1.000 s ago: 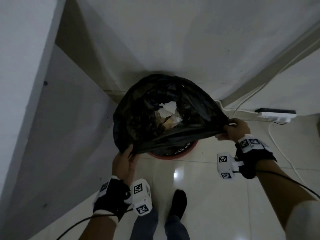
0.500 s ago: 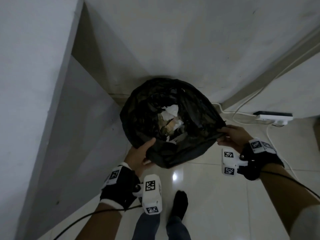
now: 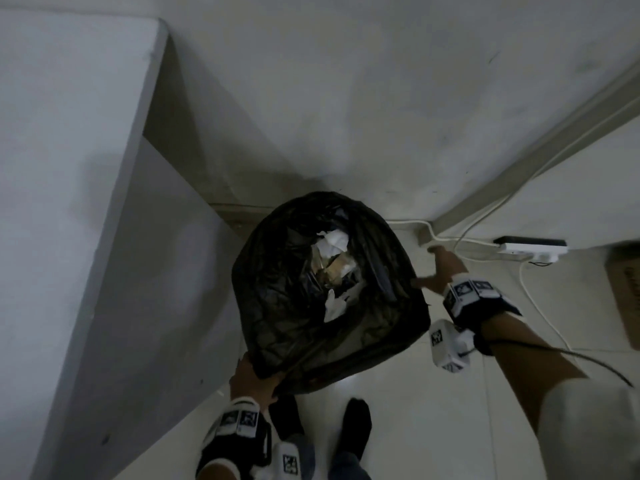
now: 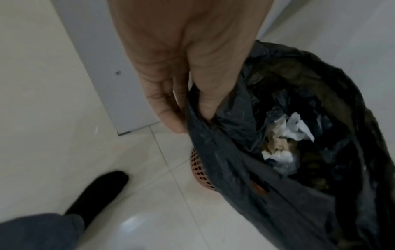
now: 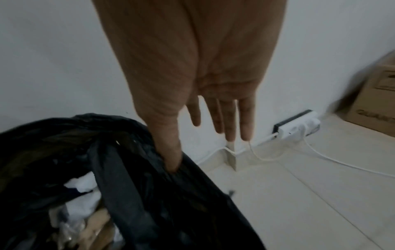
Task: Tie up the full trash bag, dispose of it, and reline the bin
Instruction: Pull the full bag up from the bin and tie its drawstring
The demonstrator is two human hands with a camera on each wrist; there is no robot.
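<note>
The black trash bag stands open between my hands, with white paper and brown scraps showing inside. My left hand pinches the near-left rim, thumb inside and fingers outside, as the left wrist view shows on the bag. My right hand is at the right rim with its fingers straight and spread. Its thumb pokes into a fold of the bag. The pink mesh bin peeks out under the bag in the left wrist view; the bag hides it in the head view.
A white panel rises close on the left and a wall stands behind. A power strip with white cables lies on the floor at right, beside a cardboard box. My feet in black socks stand just below the bag.
My right hand has let go of the rim and straightened its fingers. The left hand now pinches the near rim. The bin's red rim is no longer seen from the head.
</note>
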